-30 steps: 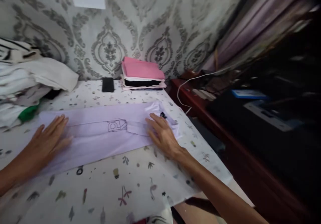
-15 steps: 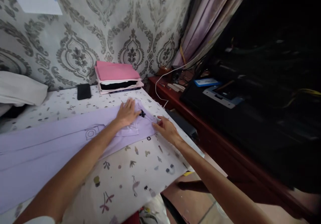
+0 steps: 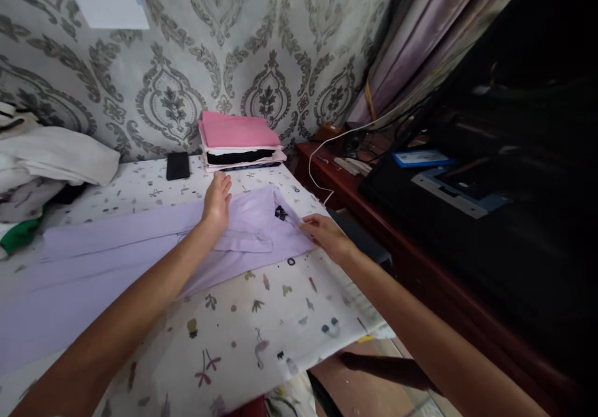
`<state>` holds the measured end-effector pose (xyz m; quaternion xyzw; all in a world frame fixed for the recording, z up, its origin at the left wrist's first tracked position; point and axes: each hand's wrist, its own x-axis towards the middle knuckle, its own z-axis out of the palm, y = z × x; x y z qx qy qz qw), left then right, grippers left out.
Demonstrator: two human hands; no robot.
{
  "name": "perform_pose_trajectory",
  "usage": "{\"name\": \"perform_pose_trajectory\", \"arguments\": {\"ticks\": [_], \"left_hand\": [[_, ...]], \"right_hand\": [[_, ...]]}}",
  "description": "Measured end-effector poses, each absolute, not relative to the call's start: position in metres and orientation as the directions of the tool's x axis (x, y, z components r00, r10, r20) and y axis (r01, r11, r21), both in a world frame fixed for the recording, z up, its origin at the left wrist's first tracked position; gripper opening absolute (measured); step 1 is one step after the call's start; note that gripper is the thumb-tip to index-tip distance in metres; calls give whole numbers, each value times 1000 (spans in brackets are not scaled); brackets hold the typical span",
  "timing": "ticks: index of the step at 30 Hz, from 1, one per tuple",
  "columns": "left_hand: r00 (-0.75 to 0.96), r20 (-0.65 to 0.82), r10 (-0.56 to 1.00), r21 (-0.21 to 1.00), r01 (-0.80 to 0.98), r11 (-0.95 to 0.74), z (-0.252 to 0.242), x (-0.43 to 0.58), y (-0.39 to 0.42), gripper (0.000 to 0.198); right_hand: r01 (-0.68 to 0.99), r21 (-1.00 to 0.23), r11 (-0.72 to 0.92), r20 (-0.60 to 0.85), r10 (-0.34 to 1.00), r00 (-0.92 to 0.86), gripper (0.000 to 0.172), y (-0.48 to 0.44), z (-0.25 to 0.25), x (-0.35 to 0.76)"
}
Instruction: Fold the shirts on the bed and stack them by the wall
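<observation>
My left hand (image 3: 216, 202) lies flat on the shirt (image 3: 140, 249), fingers extended. The shirt is thin, smooth lilac cloth, folded into 1 long band across the printed sheet (image 3: 243, 323). My right hand (image 3: 327, 236) touches the band's right edge; I cannot tell whether its fingers pinch the cloth. A folded stack (image 3: 238, 138) and a phone (image 3: 178, 166) lie behind, well apart. Open sheet runs from the shirt to the near edge.

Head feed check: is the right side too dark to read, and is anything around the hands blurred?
Head view: the lilac garment, left hand and right hand are evenly lit and fairly sharp; the dark desk on the right is underexposed, its detail lost; the wide lens bends the wallpaper toward the edges.
</observation>
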<state>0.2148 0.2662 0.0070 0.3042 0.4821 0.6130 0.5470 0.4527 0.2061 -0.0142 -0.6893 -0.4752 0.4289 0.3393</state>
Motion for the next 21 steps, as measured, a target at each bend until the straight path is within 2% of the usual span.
{"name": "perform_pose_trajectory", "arguments": {"ticks": [1, 3, 11, 16, 21], "left_hand": [[-238, -189, 953, 906, -416, 75, 8, 213, 262, 53], [-279, -219, 935, 885, -461, 70, 10, 209, 253, 52], [-414, -204, 887, 886, -463, -13, -3, 183, 239, 54], [-412, -149, 899, 929, -371, -16, -35, 180, 238, 49], [-424, -105, 899, 971, -238, 1, -39, 178, 237, 49]], "right_hand": [[251, -890, -380, -340, 921, 190, 13, 212, -13, 451], [166, -882, -441, -414, 893, 174, 14, 228, -10, 446], [291, -811, -508, -495, 860, 121, 19, 276, -6, 418], [142, -786, -602, -618, 773, -143, 17, 275, 7, 413], [95, -795, -600, -601, 756, -259, 17, 273, 14, 407]]}}
